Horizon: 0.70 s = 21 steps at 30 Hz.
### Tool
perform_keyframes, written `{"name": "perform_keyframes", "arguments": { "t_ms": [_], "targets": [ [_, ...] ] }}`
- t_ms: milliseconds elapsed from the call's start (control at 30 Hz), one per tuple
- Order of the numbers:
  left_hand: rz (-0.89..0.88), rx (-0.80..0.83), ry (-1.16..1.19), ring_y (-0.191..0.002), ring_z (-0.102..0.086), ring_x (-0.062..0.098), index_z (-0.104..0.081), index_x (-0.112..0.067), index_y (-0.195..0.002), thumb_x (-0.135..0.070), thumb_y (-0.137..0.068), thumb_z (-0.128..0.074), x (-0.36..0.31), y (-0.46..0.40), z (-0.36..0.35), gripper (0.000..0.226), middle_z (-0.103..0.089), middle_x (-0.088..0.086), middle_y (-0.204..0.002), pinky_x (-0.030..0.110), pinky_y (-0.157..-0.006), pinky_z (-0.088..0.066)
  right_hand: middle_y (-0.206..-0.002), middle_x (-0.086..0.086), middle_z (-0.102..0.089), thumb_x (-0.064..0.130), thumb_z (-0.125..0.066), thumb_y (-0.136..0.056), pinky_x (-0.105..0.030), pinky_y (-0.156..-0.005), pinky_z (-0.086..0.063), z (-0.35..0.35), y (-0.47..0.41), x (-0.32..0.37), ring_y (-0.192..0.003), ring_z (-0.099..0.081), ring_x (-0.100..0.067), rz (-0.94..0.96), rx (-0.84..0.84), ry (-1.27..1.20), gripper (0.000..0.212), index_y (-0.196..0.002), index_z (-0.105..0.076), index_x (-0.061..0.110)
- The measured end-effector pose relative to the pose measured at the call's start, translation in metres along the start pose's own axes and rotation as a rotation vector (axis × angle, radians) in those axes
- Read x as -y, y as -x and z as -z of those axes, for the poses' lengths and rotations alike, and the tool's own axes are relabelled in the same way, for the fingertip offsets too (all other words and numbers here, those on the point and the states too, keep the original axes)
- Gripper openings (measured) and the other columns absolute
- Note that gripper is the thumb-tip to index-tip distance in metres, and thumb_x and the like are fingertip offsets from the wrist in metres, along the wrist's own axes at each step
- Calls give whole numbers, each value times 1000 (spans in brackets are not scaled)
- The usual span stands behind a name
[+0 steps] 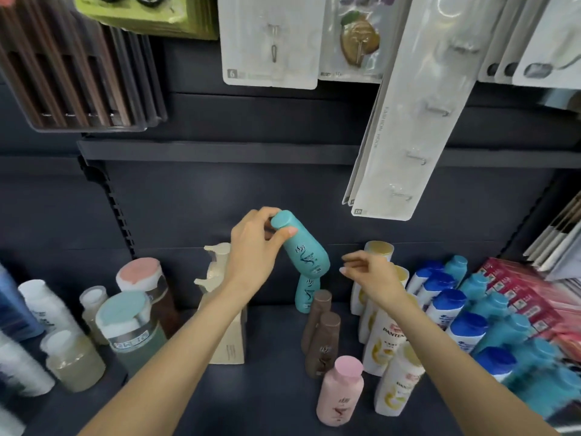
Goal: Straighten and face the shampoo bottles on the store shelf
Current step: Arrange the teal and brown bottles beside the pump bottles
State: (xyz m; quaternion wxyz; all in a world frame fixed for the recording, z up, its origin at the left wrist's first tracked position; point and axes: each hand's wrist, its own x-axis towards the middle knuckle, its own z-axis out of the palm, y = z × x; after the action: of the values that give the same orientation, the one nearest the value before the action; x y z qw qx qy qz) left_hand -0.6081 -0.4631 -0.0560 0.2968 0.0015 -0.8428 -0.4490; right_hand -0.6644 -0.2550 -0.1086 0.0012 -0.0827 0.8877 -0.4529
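My left hand (251,247) grips the cap end of a teal shampoo bottle (303,247) and holds it tilted in the air above the dark shelf (270,372). Right below it a second teal bottle (306,292) stands at the back of a row with two brown bottles (322,338) and a pink bottle (341,391). My right hand (374,275) hovers just right of the lifted bottle, fingers loosely curled and holding nothing, in front of a row of white and gold bottles (385,341).
Blue-capped white bottles (446,306) and teal bottles (490,306) fill the right side, with red boxes (522,294) beyond. Beige pump bottles (220,278) stand under my left arm. Jars and white bottles (125,325) sit on the left. Hook packs (405,136) hang above.
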Motion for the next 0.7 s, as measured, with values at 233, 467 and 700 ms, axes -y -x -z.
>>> {"name": "perform_keyframes", "arguments": {
  "t_ms": [233, 467, 700],
  "targets": [
    [-31, 132, -78, -85, -60, 15, -64, -17, -106, -25, -82, -70, 2, 0, -51, 26, -56, -1, -92, 35, -83, -51, -127, -12, -56, 16, -62, -89, -35, -91, -45, 29, -9, -36, -117, -50, -27, 64, -34, 543, 38, -126, -59, 19],
    [-37, 272, -151, -87, -55, 16, -61, -19, -115, -27, -85, -67, 8, 2, -88, 32, -51, -4, -95, 35, -85, -49, -129, -12, -57, 17, -60, -90, -36, -96, -43, 44, -20, -54, -118, -51, -29, 39, 32, 614, 39, -129, -58, 12],
    [15, 392, -246, -87, -53, 16, -63, -19, -111, -22, -82, -71, 27, -5, -110, 29, -53, -3, -94, 29, -82, -45, -125, -9, -57, 25, -61, -90, -36, -88, -47, 46, -26, -60, -108, -57, -29, 65, 63, 627, 37, -127, -59, 21]
  ]
}}
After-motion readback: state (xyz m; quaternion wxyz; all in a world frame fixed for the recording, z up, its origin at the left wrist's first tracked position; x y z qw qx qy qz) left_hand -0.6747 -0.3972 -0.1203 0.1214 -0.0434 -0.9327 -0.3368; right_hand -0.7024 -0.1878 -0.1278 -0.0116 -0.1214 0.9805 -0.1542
